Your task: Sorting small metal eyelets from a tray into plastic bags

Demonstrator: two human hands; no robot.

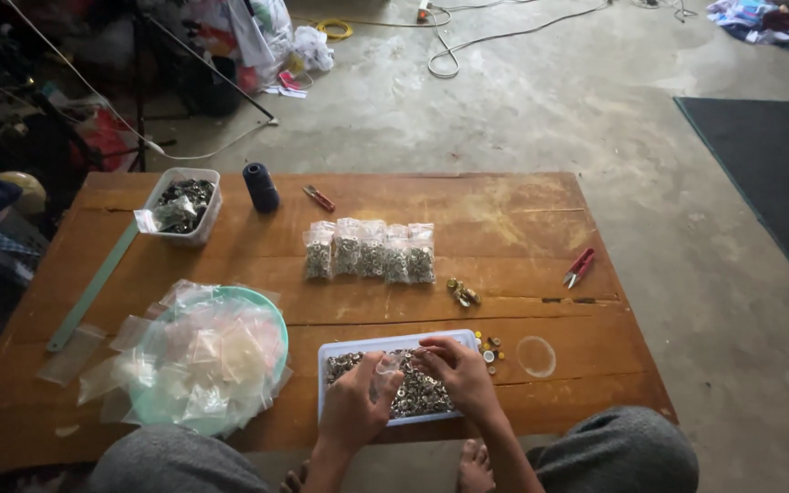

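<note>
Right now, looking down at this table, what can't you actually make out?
Head view only:
- Small metal pieces in the white tray: too small to identify.
- Left hand hides what its fingers pinch, seemingly a clear bag.
- Right hand covers part of the tray.
- Filled bags: contents too small.

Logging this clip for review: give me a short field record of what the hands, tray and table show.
Left hand: holds a small clear plastic bag over the tray
Right hand: fingers in the small metal fasteners
Tray: white rectangular plastic tray, filled with the fasteners
Surface: low wooden table
Filled: row of five clear packets
Left side: heap of empty clear bags on a green round plate
</note>
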